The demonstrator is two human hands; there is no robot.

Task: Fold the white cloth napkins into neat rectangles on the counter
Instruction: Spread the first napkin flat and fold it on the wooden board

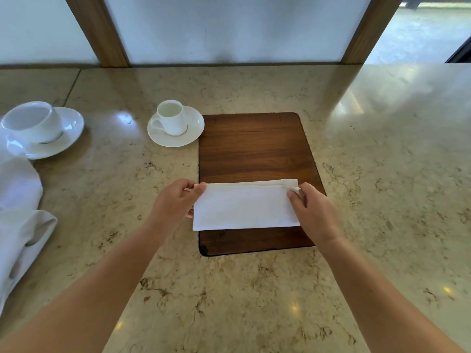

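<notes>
A white cloth napkin (244, 206), folded into a long rectangle, lies across the near part of a dark wooden board (252, 149) on the marble counter (382, 174). My left hand (175, 202) pinches the napkin's far left corner between thumb and fingers. My right hand (313, 212) pinches the far right corner the same way. Both hands hold the upper folded layer along the far edge. More white cloth (17, 220) lies crumpled at the counter's left edge, partly cut off by the frame.
A small white cup on a saucer (175, 126) stands just left of the board's far corner. A larger white cup and saucer (40, 129) sit at the far left. A white wall with wooden posts (102, 34) runs behind the counter.
</notes>
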